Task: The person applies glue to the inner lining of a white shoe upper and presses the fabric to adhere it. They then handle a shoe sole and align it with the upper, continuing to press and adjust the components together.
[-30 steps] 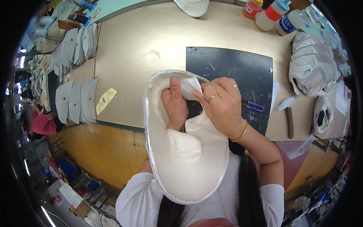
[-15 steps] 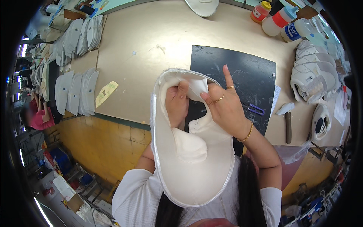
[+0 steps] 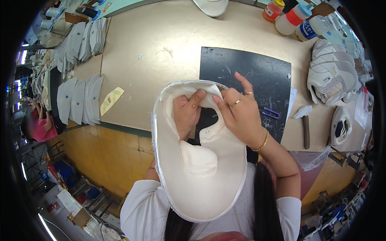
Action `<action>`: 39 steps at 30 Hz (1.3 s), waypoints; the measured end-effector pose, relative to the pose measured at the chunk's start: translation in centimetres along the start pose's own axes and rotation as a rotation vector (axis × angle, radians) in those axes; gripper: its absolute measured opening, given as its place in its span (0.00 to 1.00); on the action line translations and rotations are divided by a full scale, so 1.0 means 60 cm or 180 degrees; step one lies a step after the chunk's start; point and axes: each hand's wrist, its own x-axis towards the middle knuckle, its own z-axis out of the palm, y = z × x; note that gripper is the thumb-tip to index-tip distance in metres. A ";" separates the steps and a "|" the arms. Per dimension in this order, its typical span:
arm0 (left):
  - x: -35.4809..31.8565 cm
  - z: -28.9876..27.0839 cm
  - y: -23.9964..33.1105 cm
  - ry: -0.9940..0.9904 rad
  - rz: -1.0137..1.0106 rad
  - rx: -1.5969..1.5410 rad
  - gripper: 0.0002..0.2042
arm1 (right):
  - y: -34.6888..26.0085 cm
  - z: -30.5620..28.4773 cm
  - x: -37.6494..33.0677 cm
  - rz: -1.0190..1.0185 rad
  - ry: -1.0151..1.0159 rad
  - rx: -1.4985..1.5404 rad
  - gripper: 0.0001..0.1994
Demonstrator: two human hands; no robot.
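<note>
A white shoe upper [image 3: 201, 197] is held up in front of my chest, its padded inner side and open bottom edge facing up. My left hand [image 3: 185, 116] reaches through the opening in it, thumb pressed on the lining near the far end, with its other fingers partly hidden. My right hand [image 3: 243, 118] pinches the edge of a white flap [image 3: 208, 97] there between thumb and bent fingers. The right forefinger points up, away from the upper. Behind the upper, a dark cutting mat [image 3: 247, 66] lies on the table.
Purple thread snips [image 3: 271, 113] rest on the mat's right side. Right of it are a hammer [image 3: 306, 130], stacked shoe uppers [image 3: 329, 80] and a single upper [image 3: 341, 126]. Squeeze bottles [image 3: 291, 21] stand far right. Piles of pale cut pieces [image 3: 82, 96] and a yellow piece [image 3: 111, 101] lie left.
The shoe upper has shifted slightly left, its far edge a little nearer to me. My left thumb has moved right against the flap. Both hands keep their grip.
</note>
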 end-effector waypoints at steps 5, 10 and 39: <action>-0.008 0.009 0.002 0.0195 -0.0014 0.0299 0.10 | -0.016 -0.012 -0.007 -0.0127 0.0309 -0.0828 0.12; -0.012 0.016 0.001 0.0336 -0.0078 0.0582 0.10 | -0.018 -0.017 -0.009 0.0167 0.0149 -0.0937 0.13; -0.022 0.002 -0.022 0.0436 -0.0128 0.1010 0.09 | 0.022 -0.025 0.020 0.1643 -0.0573 0.0704 0.13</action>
